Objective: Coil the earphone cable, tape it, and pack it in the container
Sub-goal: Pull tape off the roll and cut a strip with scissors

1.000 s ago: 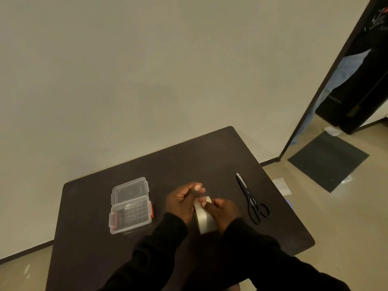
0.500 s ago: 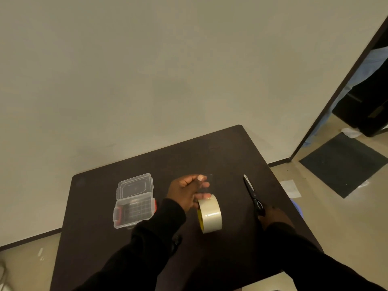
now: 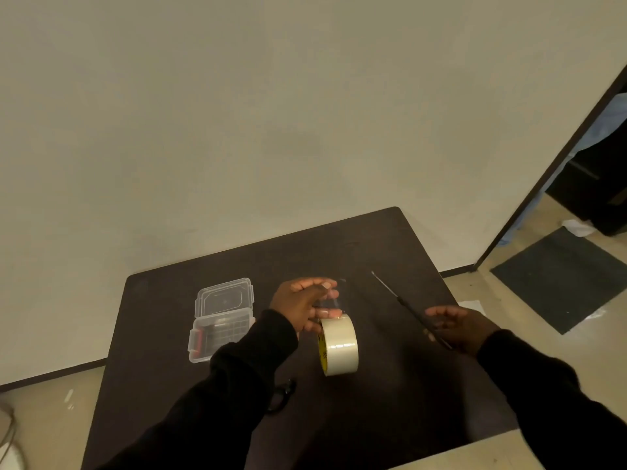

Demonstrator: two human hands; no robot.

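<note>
The right hand had left the tape roll to close around the scissors just beside it, while the left hand pinched the pulled strip (cutting seemed next).

Plain beige wall; dark table; tan floor; black mat by doorway.

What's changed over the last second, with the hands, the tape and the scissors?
The right hand let go of the tape roll, went out to the right and picked up the scissors, now lifted off the table. The left hand kept the pulled-out tape end, stretched up from the roll, which now stands on edge. The open container stayed put.
</note>
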